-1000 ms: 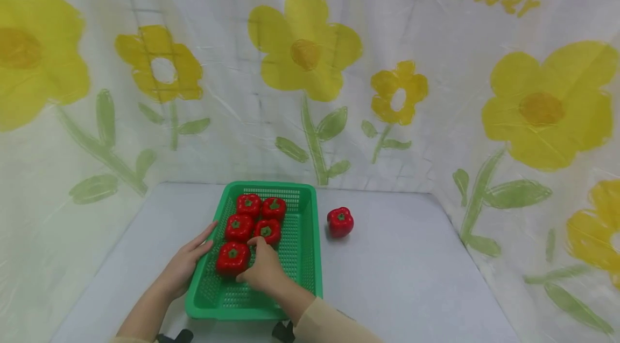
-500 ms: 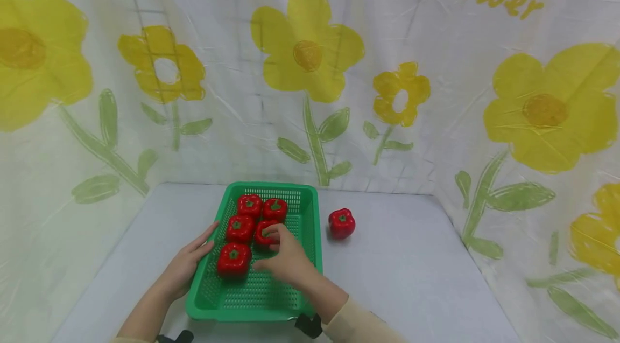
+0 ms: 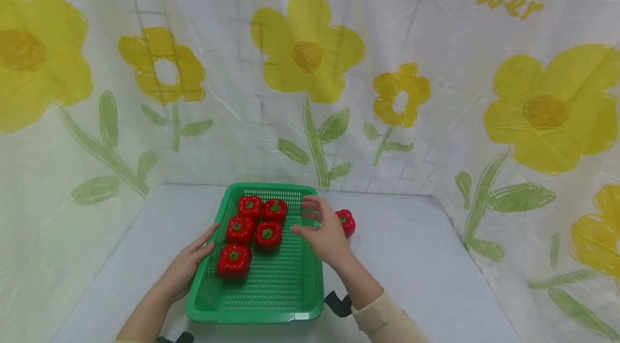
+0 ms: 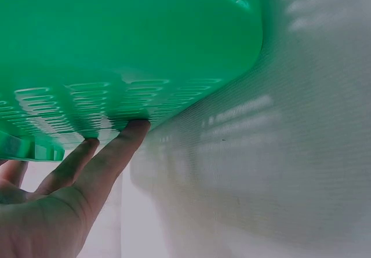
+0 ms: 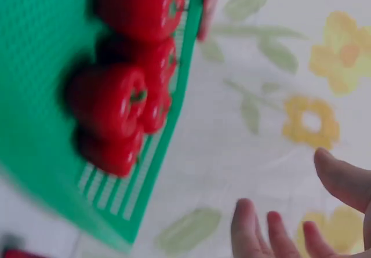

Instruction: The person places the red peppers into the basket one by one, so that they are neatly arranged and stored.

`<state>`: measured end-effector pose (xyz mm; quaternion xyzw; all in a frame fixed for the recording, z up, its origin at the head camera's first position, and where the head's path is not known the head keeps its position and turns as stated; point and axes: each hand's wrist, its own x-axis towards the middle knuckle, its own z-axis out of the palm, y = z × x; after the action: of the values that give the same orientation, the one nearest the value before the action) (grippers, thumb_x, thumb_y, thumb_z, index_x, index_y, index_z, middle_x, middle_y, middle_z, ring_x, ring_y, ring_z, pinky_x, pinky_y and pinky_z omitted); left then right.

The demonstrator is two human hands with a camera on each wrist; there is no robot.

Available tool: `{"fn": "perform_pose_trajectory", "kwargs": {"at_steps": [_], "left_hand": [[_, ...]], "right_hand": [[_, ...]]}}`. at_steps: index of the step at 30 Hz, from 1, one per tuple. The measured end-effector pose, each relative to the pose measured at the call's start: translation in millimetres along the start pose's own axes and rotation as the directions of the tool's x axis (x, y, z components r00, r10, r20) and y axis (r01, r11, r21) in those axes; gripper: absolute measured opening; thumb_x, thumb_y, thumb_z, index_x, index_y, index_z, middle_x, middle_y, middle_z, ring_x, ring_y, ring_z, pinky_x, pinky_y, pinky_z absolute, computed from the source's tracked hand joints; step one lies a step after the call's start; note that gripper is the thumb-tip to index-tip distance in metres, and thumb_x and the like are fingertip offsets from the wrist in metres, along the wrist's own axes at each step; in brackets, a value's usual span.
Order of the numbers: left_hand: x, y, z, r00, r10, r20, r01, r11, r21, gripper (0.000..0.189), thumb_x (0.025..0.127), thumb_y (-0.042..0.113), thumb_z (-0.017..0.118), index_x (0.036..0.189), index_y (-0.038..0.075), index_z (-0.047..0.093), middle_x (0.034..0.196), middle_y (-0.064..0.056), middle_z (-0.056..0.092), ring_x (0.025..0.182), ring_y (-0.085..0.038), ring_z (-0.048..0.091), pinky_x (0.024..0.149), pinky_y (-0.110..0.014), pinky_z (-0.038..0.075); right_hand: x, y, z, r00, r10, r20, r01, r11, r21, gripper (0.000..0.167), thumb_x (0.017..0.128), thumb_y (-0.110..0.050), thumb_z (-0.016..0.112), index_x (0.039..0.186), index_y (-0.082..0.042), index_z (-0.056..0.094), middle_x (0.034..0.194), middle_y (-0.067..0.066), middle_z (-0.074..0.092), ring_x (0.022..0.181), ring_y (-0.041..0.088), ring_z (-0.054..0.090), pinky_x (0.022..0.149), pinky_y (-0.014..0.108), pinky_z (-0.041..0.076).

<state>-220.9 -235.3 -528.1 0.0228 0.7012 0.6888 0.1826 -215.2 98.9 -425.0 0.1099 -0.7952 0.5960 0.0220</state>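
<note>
A green plastic basket (image 3: 261, 315) holds several red bell peppers (image 3: 234, 260), lined up along its left side and back. My left hand (image 3: 186, 263) rests against the basket's left wall. In the left wrist view, its extended fingers (image 4: 116, 156) touch the slotted side below the rim. My right hand (image 3: 325, 230) is over the basket's right rim with nothing in it, fingers spread and slightly bent. Just beyond it, a single red bell pepper (image 3: 346, 223) lies on the table, partly hidden behind the hand. The right wrist view shows the empty right hand (image 5: 313, 217) apart from the basket.
The white table (image 3: 411, 273) extends to the right of the basket. Behind it hangs a white curtain (image 3: 232, 127) printed with yellow flowers, which also closes off both sides. Dark straps (image 3: 338, 304) show at the wrists.
My right hand has let go of the front bell pepper in the basket and moved right and away, over the right rim toward the loose pepper. The left hand stays in place.
</note>
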Motion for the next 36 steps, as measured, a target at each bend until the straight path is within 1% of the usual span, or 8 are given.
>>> {"fn": "perform_pose_trajectory", "kwargs": {"at_steps": [3, 8, 13, 16, 20, 24, 28, 36], "left_hand": [[-1.2, -0.6, -0.3, 1.000, -0.003, -0.008, 0.003, 1.000, -0.006, 0.055, 0.110, 0.040, 0.037, 0.162, 0.036, 0.019, 0.171, -0.012, 0.004, 0.149, -0.046, 0.026, 0.096, -0.048, 0.057], [-1.5, -2.8, 0.1, 1.000, -0.006, -0.002, 0.006, 1.000, -0.011, 0.056, 0.110, 0.041, 0.039, 0.162, 0.036, 0.019, 0.171, -0.011, 0.003, 0.150, -0.044, 0.023, 0.098, -0.047, 0.056], [-1.3, -2.3, 0.1, 1.000, -0.002, -0.001, 0.002, 1.000, -0.003, 0.056, 0.110, 0.040, 0.039, 0.162, 0.035, 0.020, 0.171, -0.010, 0.004, 0.151, -0.043, 0.021, 0.099, -0.046, 0.056], [-1.2, -1.4, 0.2, 1.000, -0.003, -0.002, 0.003, 1.000, -0.002, 0.056, 0.110, 0.039, 0.039, 0.162, 0.035, 0.020, 0.171, -0.010, 0.004, 0.151, -0.043, 0.020, 0.099, -0.046, 0.056], [-1.4, -1.0, 0.4, 1.000, -0.005, -0.005, 0.005, 1.000, -0.001, 0.056, 0.109, 0.039, 0.040, 0.162, 0.035, 0.021, 0.171, -0.010, 0.004, 0.152, -0.042, 0.020, 0.100, -0.046, 0.055], [-1.6, -1.1, 0.6, 1.000, -0.002, -0.011, 0.002, 1.000, 0.007, 0.055, 0.110, 0.038, 0.039, 0.162, 0.035, 0.021, 0.171, -0.010, 0.005, 0.152, -0.042, 0.019, 0.100, -0.046, 0.055], [-1.4, -1.5, 0.4, 1.000, 0.007, -0.014, -0.007, 1.000, 0.009, 0.055, 0.110, 0.038, 0.039, 0.162, 0.034, 0.021, 0.171, -0.010, 0.006, 0.152, -0.043, 0.019, 0.100, -0.046, 0.055], [-0.6, -4.0, 1.3, 1.000, 0.012, -0.018, -0.012, 1.000, -0.013, 0.055, 0.110, 0.038, 0.038, 0.162, 0.035, 0.021, 0.171, -0.011, 0.006, 0.150, -0.044, 0.023, 0.098, -0.047, 0.056]], "right_hand": [[4.1, 7, -8, 0.996, -0.055, -0.074, 0.055, 0.998, 0.003, 0.061, 0.086, -0.010, 0.081, 0.139, -0.016, 0.051, 0.136, 0.007, 0.061, 0.125, 0.028, 0.060, 0.097, 0.045, 0.058], [4.6, 24, -20, 0.984, -0.083, -0.157, 0.075, 0.996, -0.057, 0.061, 0.084, -0.007, 0.082, 0.137, -0.019, 0.055, 0.134, 0.006, 0.063, 0.126, 0.025, 0.059, 0.098, 0.051, 0.056], [7.2, 45, -32, 0.965, -0.123, -0.230, 0.094, 0.986, -0.135, 0.073, 0.080, -0.011, 0.087, 0.142, -0.025, 0.049, 0.140, 0.004, 0.059, 0.129, 0.027, 0.055, 0.098, 0.059, 0.054], [10.3, 61, -41, 0.952, -0.129, -0.278, 0.088, 0.984, -0.156, 0.080, 0.079, -0.016, 0.088, 0.145, -0.029, 0.044, 0.142, 0.002, 0.056, 0.133, 0.030, 0.052, 0.101, 0.060, 0.052], [13.9, 80, -55, 0.952, -0.090, -0.291, 0.046, 0.987, -0.155, 0.086, 0.080, -0.018, 0.088, 0.149, -0.032, 0.040, 0.147, 0.003, 0.051, 0.136, 0.034, 0.048, 0.105, 0.059, 0.050], [18.4, 96, -72, 0.966, -0.024, -0.258, -0.022, 0.985, -0.173, 0.093, 0.080, -0.015, 0.087, 0.155, -0.031, 0.033, 0.156, 0.006, 0.041, 0.147, 0.031, 0.033, 0.113, 0.061, 0.041], [22.7, 110, -84, 0.975, 0.078, -0.208, -0.114, 0.979, -0.168, 0.095, 0.082, -0.012, 0.085, 0.157, -0.029, 0.029, 0.161, 0.007, 0.032, 0.150, 0.032, 0.025, 0.115, 0.064, 0.037], [32.0, 131, -92, 0.961, 0.248, -0.122, -0.268, 0.944, -0.193, 0.096, 0.080, -0.011, 0.085, 0.157, -0.029, 0.030, 0.165, 0.013, 0.026, 0.150, 0.046, 0.023, 0.110, 0.070, 0.038]]}}
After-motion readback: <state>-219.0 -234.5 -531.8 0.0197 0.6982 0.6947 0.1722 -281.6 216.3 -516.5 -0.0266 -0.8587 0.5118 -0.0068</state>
